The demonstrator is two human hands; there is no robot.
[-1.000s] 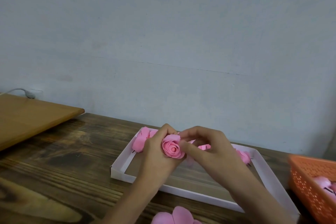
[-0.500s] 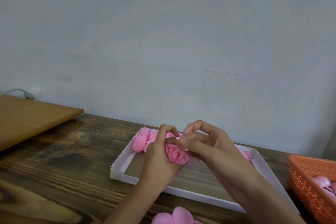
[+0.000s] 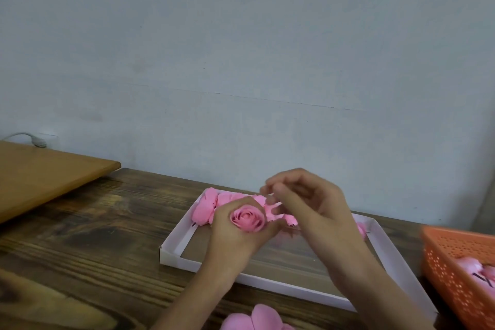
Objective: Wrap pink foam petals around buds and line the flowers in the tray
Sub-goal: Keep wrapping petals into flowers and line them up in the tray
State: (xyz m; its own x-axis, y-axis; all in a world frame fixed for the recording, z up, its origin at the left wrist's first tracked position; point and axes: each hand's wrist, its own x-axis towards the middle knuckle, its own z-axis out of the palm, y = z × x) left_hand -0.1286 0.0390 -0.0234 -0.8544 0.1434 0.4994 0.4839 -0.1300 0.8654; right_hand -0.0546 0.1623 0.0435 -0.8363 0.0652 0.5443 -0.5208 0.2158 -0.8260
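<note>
Well, above the white tray (image 3: 174, 246) on the tabletop (image 3: 93, 236), the left hand (image 3: 235, 238) grips a pink foam rose (image 3: 247, 220), its petals wound in a tight spiral, facing up. Beside it the right hand (image 3: 310, 203) hangs blurred, fingers bent; whether it holds something I cannot tell.

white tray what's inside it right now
Along the far wall of the white tray lie pink flowers, mostly at its left corner; another shows at the far right. Its near floor is bare brown. The left hand, its rose and the right hand cover the row's middle.
</note>
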